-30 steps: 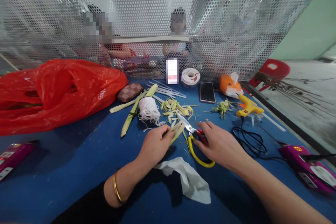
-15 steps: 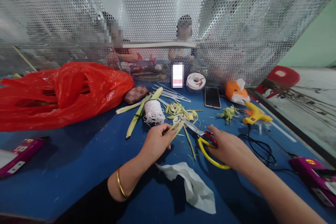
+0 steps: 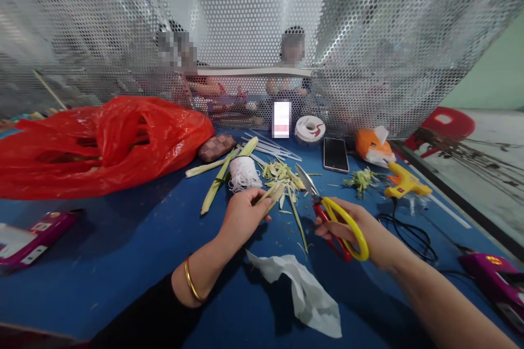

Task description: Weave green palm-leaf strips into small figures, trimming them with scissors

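My left hand (image 3: 242, 216) is closed around a small bundle of pale green leaf strips (image 3: 271, 196) that stick out to the right, just above the blue table (image 3: 123, 240). My right hand (image 3: 360, 232) grips a pair of scissors (image 3: 331, 212) with one yellow and one red handle, lifted off the table with the blades pointing up and away. A pile of leaf cuttings (image 3: 282, 172) lies beyond both hands, beside a bundle of white string (image 3: 243, 173).
A red plastic bag (image 3: 98, 142) fills the left. Long leaf stalks (image 3: 216, 180), a phone (image 3: 335, 154), tape roll (image 3: 310, 128), yellow glue gun (image 3: 405, 184) with black cord (image 3: 409, 234), white tissue (image 3: 303, 292) and purple devices (image 3: 495, 278) lie around. Two people sit behind the perforated screen (image 3: 368, 38).
My right hand has picked the scissors up off the table and raised them, blades pointing upward. The left hand keeps holding the leaf strips.
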{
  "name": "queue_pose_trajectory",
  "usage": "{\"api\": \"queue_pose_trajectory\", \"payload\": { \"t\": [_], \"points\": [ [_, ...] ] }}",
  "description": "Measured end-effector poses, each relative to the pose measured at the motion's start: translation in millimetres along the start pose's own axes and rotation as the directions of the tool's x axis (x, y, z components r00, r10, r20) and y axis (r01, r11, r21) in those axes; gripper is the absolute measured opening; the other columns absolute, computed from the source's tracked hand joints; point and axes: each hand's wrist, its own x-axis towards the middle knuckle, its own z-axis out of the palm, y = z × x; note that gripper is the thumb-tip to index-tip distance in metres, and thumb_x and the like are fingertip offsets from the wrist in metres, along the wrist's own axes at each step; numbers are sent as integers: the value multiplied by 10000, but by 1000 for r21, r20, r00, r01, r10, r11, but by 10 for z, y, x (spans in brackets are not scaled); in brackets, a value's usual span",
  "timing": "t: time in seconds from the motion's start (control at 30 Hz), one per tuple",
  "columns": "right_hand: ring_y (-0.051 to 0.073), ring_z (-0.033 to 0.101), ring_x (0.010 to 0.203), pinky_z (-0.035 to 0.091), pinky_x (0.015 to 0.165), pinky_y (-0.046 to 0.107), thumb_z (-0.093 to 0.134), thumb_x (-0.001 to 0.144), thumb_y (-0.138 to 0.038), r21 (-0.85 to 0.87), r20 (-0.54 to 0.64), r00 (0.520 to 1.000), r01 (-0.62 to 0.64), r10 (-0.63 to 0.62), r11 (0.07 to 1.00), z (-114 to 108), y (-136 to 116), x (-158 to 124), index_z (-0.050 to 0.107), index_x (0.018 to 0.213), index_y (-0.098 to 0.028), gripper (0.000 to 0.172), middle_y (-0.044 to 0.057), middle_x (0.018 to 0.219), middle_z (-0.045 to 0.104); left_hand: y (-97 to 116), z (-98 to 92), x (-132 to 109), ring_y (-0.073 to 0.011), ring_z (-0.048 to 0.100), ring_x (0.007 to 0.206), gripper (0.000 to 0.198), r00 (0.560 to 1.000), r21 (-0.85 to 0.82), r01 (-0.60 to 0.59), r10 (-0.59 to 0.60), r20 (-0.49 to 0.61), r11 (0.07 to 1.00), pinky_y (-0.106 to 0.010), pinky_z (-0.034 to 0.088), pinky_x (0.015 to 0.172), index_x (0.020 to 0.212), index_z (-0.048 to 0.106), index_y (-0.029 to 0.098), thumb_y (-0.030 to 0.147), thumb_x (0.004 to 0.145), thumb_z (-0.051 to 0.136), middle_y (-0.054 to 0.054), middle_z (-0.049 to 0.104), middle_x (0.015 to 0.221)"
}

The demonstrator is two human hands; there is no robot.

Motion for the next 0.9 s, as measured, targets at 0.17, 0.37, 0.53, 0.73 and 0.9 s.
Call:
{"api": "queue_pose_trajectory", "payload": {
  "t": [0.17, 0.37, 0.53, 0.73, 0.9],
  "points": [
    [177, 659, 769, 511, 699, 291, 788, 611, -290, 116, -58, 998, 14, -8, 993, 124, 70, 27, 534, 1212, -226, 656, -9, 870, 589, 44, -25, 2, -146, 635, 520, 183, 999, -13, 20, -21, -38, 1000, -232, 415, 472, 796, 650, 168, 336, 763, 585, -4, 634, 683],
    [135, 517, 684, 448, 657, 277, 810, 589, -295, 32, -51, 993, 104, -102, 994, 177, 117, 22, 538, 1185, -231, 658, -41, 785, 498, 84, -80, 34, -117, 570, 476, 172, 997, -116, 37, -45, -68, 993, -219, 374, 457, 777, 654, 154, 318, 742, 616, 13, 598, 613],
    [144, 448, 718, 402, 621, 260, 758, 663, -302, -188, 14, 985, 171, -171, 967, 164, 101, -49, 486, 1222, -243, 624, -21, 864, 503, 60, -90, 53, -120, 572, 485, 181, 997, -137, 38, -47, -67, 990, -231, 393, 472, 780, 661, 156, 326, 728, 628, 13, 600, 625],
    [166, 502, 804, 436, 719, 274, 743, 655, -236, -405, -4, 988, 138, -153, 904, 211, 45, -92, 524, 1186, -257, 575, -8, 977, 559, 107, -48, 15, -105, 552, 472, 187, 998, -141, 44, -49, -30, 989, -233, 414, 481, 746, 660, 154, 336, 721, 631, 13, 591, 630],
    [174, 517, 779, 449, 701, 284, 751, 670, -328, -424, -79, 984, 111, -158, 899, 181, 103, -41, 515, 1213, -259, 596, -8, 925, 563, 131, -47, 1, -113, 567, 483, 199, 995, -154, 95, -97, -5, 983, -236, 404, 469, 765, 656, 148, 339, 718, 626, -2, 610, 664]
  ]
}}
